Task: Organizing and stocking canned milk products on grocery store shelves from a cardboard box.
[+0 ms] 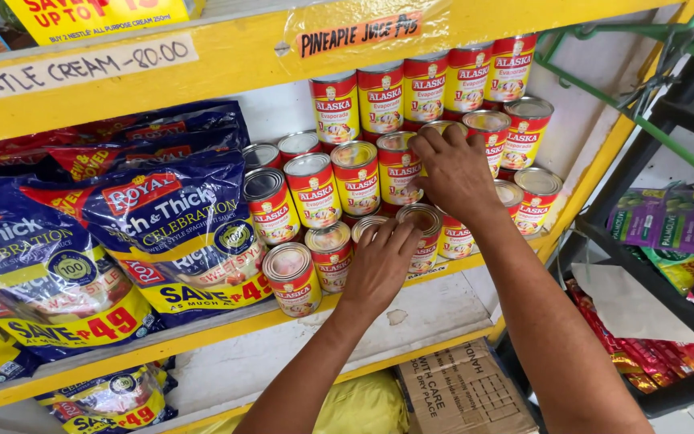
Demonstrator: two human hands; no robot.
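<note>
from my feed, the far left is cut off: blue and red pasta packs [162,233] run out of frame on the yellow shelf [202,325], and more of them below are half hidden under the shelf edge. right of them stand the red and yellow tins [312,186], stacked in tiers, the back rows partly hidden by the front ones. my left hand [381,261] lies flat over a front-row tin [365,227], fingers spread on its lid; the palm covers most of it, so i cannot tell whether the grip has closed on it or merely rests there. my right hand [453,170] sits higher, fingers curled over the top of a middle-tier tin [441,127], which it hides almost wholly; that grip looks half closed around the rim, though the fingertips are out of sight. both forearms block the tins behind them. lower down, a cardboard box [463,390] and a yellow bag [367,406] are cropped. at far right, a dark rack [668,313] holds green and purple sachets [668,219], blurred.
</note>
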